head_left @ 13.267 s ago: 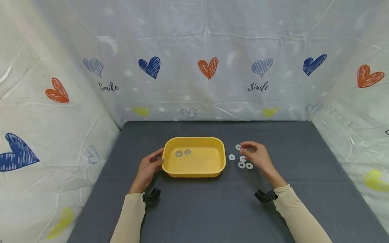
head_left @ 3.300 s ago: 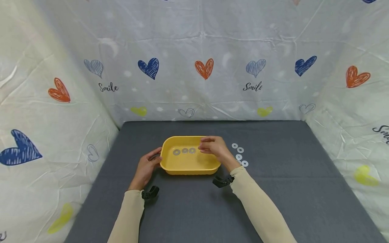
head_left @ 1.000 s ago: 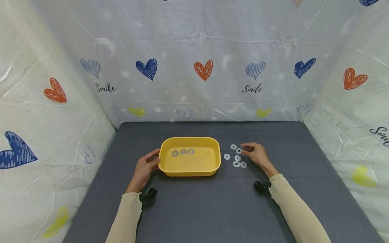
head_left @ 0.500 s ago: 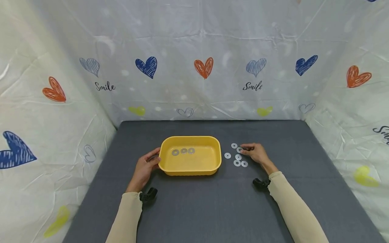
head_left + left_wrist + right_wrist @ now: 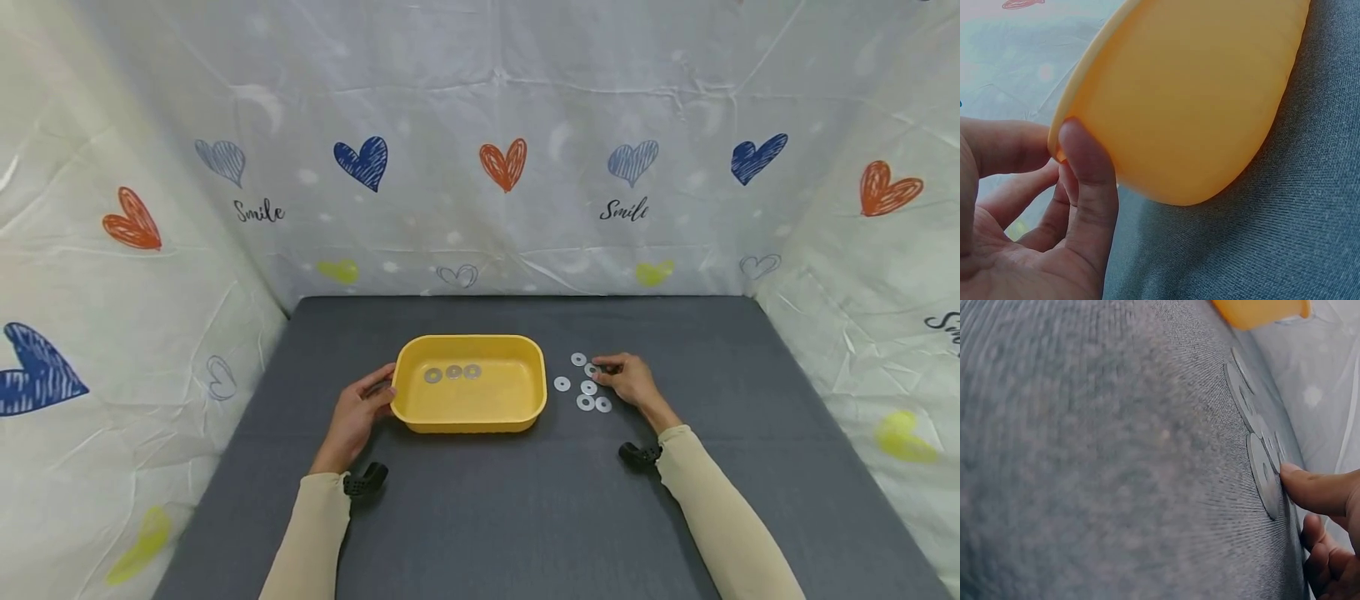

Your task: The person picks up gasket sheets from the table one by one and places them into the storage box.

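My left hand (image 5: 354,421) pinches the left rim of a shallow yellow plastic tray (image 5: 480,432), thumb on the outer wall and forefinger at the lip, as the left wrist view shows. Three flat metal washers lie in a row on the tray's floor, among them a right-hand washer (image 5: 477,367). Beyond the tray's right side, several more washers lie on the cloth. My right hand (image 5: 634,383) has thumb and forefinger at opposite edges of one washer (image 5: 588,368), which lies flat. In the right wrist view, the thumb tip (image 5: 1291,472) is down beside the cluster of washers (image 5: 1262,478).
A dark grey cloth (image 5: 480,517) covers the table. Other washers sit close by, including the one nearest the tray (image 5: 557,384) and a touching pair at the front. A pale curtain (image 5: 420,100) printed with hearts encloses the back and sides.
A third washer has joined the two in the tray. My right hand went from over the tray back to the washers, then closed its fingertips about one. My left hand stayed on the rim.
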A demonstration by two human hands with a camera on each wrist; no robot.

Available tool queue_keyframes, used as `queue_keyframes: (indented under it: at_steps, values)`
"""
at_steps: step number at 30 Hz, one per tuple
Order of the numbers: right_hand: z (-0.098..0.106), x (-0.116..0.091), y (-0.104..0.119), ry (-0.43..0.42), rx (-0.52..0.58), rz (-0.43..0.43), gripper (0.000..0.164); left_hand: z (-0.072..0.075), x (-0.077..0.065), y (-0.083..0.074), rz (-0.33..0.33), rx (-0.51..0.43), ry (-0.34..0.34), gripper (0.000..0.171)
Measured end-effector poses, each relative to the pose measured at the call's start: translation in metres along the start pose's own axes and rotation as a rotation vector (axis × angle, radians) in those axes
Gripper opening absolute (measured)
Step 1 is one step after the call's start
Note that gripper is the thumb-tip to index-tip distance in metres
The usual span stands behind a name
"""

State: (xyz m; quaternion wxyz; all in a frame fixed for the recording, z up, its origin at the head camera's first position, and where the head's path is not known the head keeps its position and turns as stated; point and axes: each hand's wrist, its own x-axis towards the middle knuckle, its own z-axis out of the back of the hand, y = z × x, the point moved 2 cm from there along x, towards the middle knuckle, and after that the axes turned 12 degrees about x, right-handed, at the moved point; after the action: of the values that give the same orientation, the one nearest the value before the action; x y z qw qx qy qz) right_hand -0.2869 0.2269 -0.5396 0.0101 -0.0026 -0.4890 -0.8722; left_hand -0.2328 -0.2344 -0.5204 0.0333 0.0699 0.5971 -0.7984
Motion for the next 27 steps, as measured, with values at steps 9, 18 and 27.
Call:
queue_keyframes:
  at_steps: [9, 18, 27]
  values:
    - [0.000, -0.001, 0.001, -0.011, 0.024, -0.005, 0.027, 0.001, 0.000, -0.002, 0.007, -0.003, -0.013, 0.052]
    - [0.003, -0.006, 0.000, -0.064, 0.105, 0.028, 0.021, 0.000, -0.001, 0.002, 0.001, -0.011, -0.008, 0.052]
    - [0.006, -0.010, -0.001, -0.108, 0.212, -0.005, 0.017, -0.001, -0.001, 0.000, 0.018, -0.020, -0.015, 0.053]
